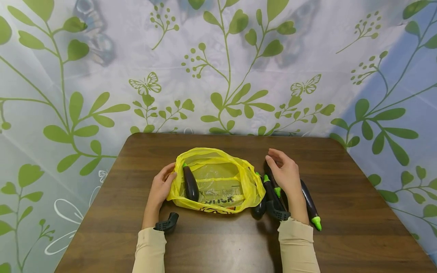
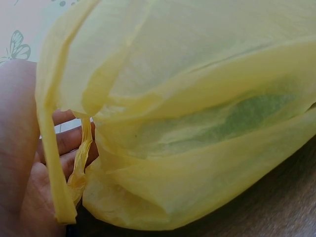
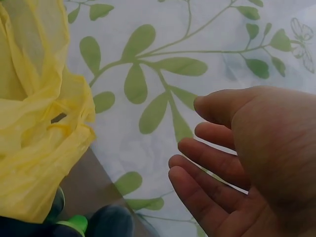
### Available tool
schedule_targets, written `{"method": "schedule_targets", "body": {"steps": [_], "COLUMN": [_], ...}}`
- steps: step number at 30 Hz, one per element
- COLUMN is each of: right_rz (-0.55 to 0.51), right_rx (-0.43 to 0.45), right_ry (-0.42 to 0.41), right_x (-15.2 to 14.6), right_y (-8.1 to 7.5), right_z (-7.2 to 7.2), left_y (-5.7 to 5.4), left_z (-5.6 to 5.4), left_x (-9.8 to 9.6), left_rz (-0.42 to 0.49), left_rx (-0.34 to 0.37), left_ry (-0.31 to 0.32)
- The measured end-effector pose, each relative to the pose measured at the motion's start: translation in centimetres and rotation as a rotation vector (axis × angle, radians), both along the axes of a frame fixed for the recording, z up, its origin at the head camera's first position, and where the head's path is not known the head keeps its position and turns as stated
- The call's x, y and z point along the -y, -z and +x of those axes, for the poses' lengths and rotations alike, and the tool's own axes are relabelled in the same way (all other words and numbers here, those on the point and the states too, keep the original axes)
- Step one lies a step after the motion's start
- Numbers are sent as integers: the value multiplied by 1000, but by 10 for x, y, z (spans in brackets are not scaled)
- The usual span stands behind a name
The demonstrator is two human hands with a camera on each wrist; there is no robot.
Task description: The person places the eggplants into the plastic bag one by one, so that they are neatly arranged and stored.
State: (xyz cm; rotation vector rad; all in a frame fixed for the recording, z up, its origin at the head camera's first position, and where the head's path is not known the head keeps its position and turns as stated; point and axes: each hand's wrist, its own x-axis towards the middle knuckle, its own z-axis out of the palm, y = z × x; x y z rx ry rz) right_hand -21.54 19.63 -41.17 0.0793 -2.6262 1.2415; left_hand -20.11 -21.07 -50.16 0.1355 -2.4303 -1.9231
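A yellow plastic bag [image 1: 213,204] lies on the table with its mouth spread wide. Inside it, against the left wall, rests one dark purple eggplant [image 1: 190,184] with a green stem end. My left hand [image 1: 162,185] grips the bag's left rim; in the left wrist view its fingers [image 2: 66,143] show behind a strap-like yellow handle [image 2: 57,168]. To the right of the bag, my right hand [image 1: 286,172] hovers over several loose eggplants [image 1: 271,193], holding nothing. In the right wrist view, that hand's fingers [image 3: 212,158] are relaxed and apart from the bag.
Another eggplant [image 1: 308,201] lies right of my right forearm, its green end toward me. The brown wooden table [image 1: 218,246] ends at a patterned cloth backdrop [image 1: 205,94]. Dark wrist mounts [image 1: 167,223] sit on both wrists.
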Motion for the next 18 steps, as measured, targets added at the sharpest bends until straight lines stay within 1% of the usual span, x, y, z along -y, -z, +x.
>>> {"method": "schedule_targets", "body": {"steps": [5,7,14,18], "right_rz": [1,9,49,81], "right_rx": [30,37,32,43], "right_ry": [30,40,56,62], "right_x": [-3,-4,-6,-8], "right_y": [6,9,19,24], "right_z": [-2,-2,-6,-7], "left_y": [-2,-1,1,3], "left_z": [1,2,1,0], "left_x": [0,0,1,1], "left_rz": [10,6,-5,-14], "left_rx": [8,-3,-23,-27], "left_ry": [8,9,4,4]}}
